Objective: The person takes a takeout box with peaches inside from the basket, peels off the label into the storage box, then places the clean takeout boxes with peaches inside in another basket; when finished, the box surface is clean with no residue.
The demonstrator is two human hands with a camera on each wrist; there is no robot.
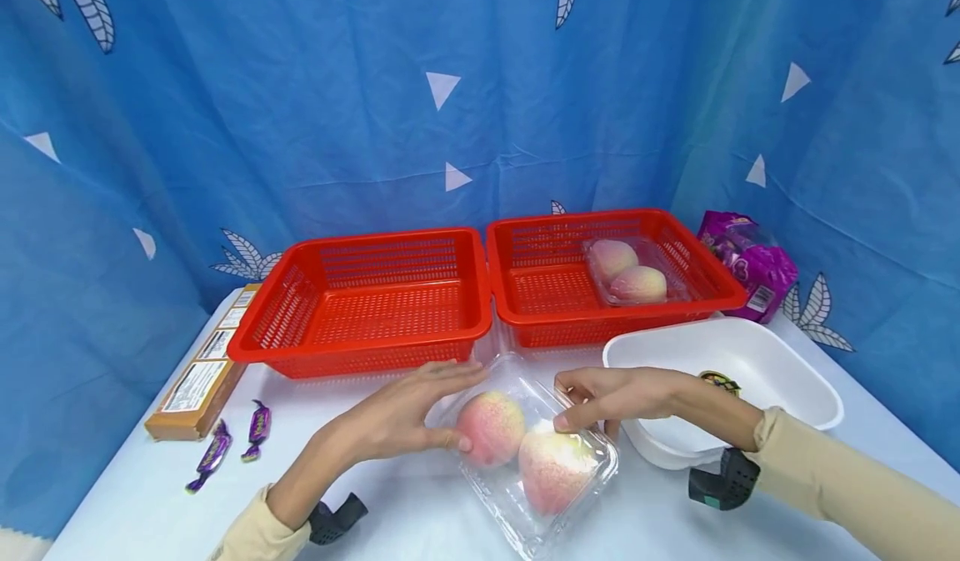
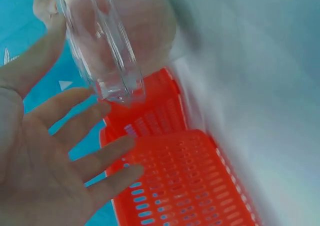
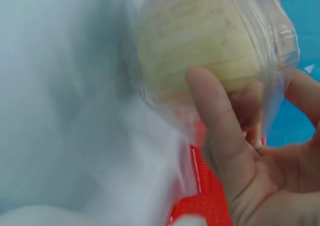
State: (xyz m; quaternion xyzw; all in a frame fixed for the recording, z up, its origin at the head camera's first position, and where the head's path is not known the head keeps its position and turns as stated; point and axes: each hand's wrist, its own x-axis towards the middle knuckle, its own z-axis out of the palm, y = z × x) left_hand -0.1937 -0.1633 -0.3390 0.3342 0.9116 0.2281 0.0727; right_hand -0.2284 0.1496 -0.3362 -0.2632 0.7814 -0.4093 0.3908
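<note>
Between the hands is a clear plastic box (image 1: 491, 494) with two pink-and-yellow peaches (image 1: 492, 429) inside, held at a slant over the white table. My right hand (image 1: 626, 398) grips its right edge; in the right wrist view the thumb (image 3: 215, 105) lies over one side of the box and the fingers curl behind. My left hand (image 1: 408, 411) is at the box's left side, thumb tip near one peach. In the left wrist view its fingers (image 2: 107, 156) are straight and spread, some tips right at the box edge.
Two red baskets stand behind: the left one (image 1: 360, 353) and the right one (image 1: 600, 332), which contains another box of peaches (image 1: 637, 284). A white tub (image 1: 795, 378), a purple bag (image 1: 753, 269), an orange-brown carton (image 1: 187, 403) and two purple-wrapped candies (image 1: 258, 429) lie around.
</note>
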